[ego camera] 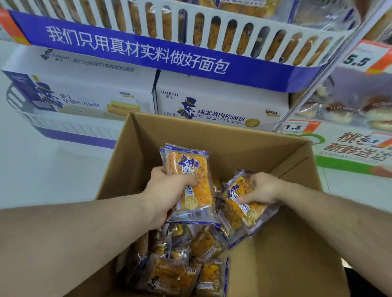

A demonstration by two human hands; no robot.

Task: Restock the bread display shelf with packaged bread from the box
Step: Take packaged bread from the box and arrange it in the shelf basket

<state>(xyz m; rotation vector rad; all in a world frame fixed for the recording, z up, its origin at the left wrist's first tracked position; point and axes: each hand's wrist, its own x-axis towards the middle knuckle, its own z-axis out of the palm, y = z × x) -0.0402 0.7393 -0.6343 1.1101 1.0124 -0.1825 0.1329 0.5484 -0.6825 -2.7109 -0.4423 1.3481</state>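
Left hand (170, 192) grips upright bread pack (189, 184), right hand (261, 187) grips another pack (244, 203) in box (273, 156). Pkgs prob light, squashy, slick film; hold by mid, gently.

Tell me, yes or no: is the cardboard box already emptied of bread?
No. Several bread packets lie in the cardboard box.

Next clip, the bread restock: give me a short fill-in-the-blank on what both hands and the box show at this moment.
1. The left hand grips a stack of bread packets held ____ the loose packets in the box.
2. The right hand grips a packet inside the ____ box.
3. The banner on the display shelf's front is ____ with white lettering.

Missing words: above; cardboard; blue
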